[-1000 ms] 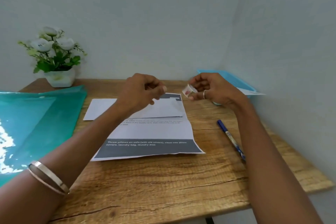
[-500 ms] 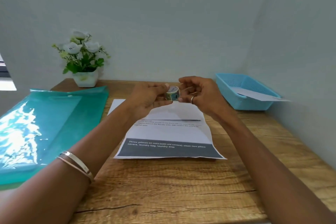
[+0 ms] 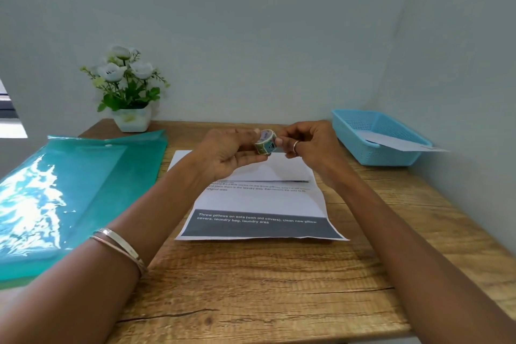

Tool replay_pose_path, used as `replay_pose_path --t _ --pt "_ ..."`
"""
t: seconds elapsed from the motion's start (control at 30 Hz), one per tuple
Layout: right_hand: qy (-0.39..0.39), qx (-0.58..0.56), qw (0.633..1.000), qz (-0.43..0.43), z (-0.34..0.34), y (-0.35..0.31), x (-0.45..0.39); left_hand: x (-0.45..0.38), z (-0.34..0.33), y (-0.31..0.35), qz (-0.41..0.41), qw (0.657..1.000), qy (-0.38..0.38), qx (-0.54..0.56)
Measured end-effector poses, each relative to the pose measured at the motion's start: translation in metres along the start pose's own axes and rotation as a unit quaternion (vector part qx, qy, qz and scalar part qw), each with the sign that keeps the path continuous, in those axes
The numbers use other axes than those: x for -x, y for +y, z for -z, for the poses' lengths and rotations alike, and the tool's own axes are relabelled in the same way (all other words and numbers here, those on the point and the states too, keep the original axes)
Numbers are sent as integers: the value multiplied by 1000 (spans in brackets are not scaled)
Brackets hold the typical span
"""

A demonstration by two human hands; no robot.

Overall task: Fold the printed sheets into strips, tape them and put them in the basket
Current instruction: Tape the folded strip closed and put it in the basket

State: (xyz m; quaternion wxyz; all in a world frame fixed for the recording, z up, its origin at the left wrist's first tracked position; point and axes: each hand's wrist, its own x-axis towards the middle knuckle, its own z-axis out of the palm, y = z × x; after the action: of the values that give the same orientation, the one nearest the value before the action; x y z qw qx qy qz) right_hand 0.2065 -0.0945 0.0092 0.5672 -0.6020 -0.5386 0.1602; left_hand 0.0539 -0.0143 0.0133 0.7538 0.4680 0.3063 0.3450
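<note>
At the far left a glossy teal plastic folder [image 3: 69,198] lies flat on the wooden table [image 3: 265,288], its near edge running off the frame; behind it, against the wall, a small white pot of white flowers [image 3: 127,92] stands on the table's back corner; two thin metal bangles [image 3: 120,248] circle the left forearm, which reaches in from the lower left. The left hand [image 3: 226,153] is raised above the table, fingers curled, thumb and fingertips gripping a small patterned roll of tape [image 3: 265,142] from its left side; the right hand [image 3: 310,142], a ring on one finger, meets it from the other side, its fingertips pinching at the roll's right edge; whether a free end of tape is lifted is too small to tell. Beneath both hands the printed sheet [image 3: 259,204] lies on the table, its far part folded over towards the person so that a plain white flap covers the upper text; a dark grey band with white lettering runs across its near end. To the right, well apart from the sheet, a light blue perforated basket [image 3: 363,131] sits by the wall; a folded white strip [image 3: 402,144] rests inside it, one end sticking out over the right rim.
</note>
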Motion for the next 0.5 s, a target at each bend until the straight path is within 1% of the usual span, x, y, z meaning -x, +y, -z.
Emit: replay_pose_path --t 0.13,0.27,0.33,0.4,0.5 --pt "-16 86 995 46 -1 2 1 -1 0 -1 8 1000 3 20" --pt "-28 118 988 94 0 -1 2 -2 -1 1 18 998 17 60" --pt "-36 126 985 113 0 -3 3 -3 0 2 22 996 27 78" --pt "-62 120 983 124 2 -5 5 -4 2 3 21 995 37 88" --pt "-111 92 983 111 6 -7 7 -8 9 6 25 992 54 107"
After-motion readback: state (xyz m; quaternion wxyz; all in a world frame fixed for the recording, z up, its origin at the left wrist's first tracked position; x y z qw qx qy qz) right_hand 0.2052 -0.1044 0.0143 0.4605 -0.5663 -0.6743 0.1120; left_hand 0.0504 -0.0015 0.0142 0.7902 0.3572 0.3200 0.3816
